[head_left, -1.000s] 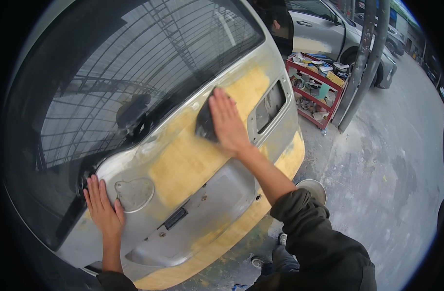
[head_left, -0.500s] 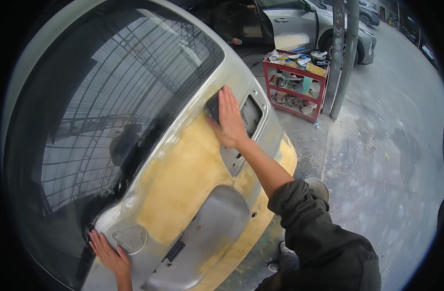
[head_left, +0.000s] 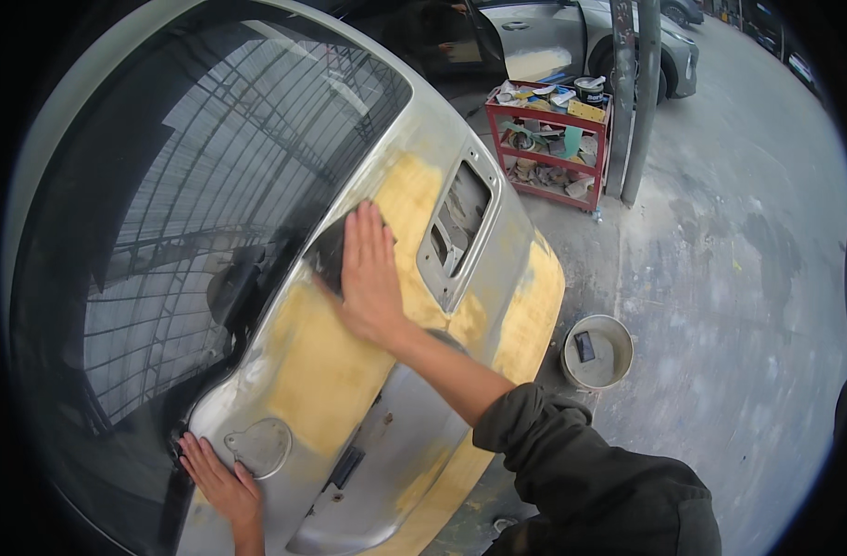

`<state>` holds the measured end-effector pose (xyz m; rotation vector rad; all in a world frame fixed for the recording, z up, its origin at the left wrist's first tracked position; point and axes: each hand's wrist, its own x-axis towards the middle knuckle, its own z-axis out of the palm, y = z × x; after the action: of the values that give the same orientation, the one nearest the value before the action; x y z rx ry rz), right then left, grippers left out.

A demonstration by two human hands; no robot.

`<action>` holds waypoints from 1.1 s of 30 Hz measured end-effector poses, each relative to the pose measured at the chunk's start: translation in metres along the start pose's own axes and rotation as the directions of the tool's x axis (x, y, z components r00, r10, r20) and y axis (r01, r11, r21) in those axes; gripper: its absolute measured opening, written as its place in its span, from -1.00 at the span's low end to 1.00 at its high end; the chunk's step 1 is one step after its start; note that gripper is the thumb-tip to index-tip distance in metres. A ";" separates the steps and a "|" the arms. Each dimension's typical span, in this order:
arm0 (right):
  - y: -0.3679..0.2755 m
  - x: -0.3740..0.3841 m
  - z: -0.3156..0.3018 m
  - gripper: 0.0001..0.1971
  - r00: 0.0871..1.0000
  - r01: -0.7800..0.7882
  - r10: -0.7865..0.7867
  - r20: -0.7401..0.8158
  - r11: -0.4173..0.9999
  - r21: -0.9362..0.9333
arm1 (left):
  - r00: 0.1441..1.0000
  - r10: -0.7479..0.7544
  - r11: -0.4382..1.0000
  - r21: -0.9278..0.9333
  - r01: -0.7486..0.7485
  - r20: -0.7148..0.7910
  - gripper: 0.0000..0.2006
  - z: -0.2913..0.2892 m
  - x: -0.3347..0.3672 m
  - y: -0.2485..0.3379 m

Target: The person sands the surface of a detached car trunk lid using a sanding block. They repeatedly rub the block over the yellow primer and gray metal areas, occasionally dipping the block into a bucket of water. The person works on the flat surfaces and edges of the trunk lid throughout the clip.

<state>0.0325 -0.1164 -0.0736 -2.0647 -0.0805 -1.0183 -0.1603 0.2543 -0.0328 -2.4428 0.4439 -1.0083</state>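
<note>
One pad (head_left: 326,257) is sitting held under my right hand (head_left: 372,278), against filler (head_left: 321,366) beside the window (head_left: 169,227); my left hand (head_left: 227,486) is resting flat, empty, at the window's edge. I'm apparently sanding; the next stroke is likely calling for even pressure.

The grey, stained floor (head_left: 720,306) stretches around 3 o'clock. On it stand a pale round bucket (head_left: 616,354) near 4 o'clock and a red shelved cart (head_left: 545,115) between 1 and 2 o'clock.
</note>
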 end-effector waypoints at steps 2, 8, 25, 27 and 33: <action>-0.036 -0.041 0.000 -0.07 0.997 0.012 -0.013 0.073 1.000 0.015 | 1.000 0.015 1.000 -0.025 -0.015 -0.002 -0.38 0.003 0.003 0.002; -0.090 -0.180 0.033 -0.24 0.926 0.325 -0.319 0.201 0.946 0.004 | 0.981 0.172 0.974 -0.164 -0.156 0.092 -0.28 -0.015 0.017 -0.007; -0.088 -0.234 0.061 -0.23 0.957 0.237 -0.224 0.184 0.970 -0.053 | 0.910 0.393 0.905 -0.231 -0.358 0.129 -0.22 -0.013 0.017 -0.051; -0.041 -0.178 0.046 -0.14 0.987 0.062 -0.048 0.150 0.994 -0.089 | 0.913 0.384 0.913 -0.204 -0.353 0.138 -0.24 -0.015 0.013 -0.055; 0.019 -0.116 0.040 -0.07 0.896 -0.385 0.377 -0.232 0.923 0.013 | 0.906 0.408 0.902 -0.206 -0.380 0.114 -0.25 -0.002 0.027 -0.033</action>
<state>-0.0128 -0.0697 -0.1794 -1.8746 0.4498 -1.0044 -0.1400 0.2694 0.0013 -2.4185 0.9676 -0.6230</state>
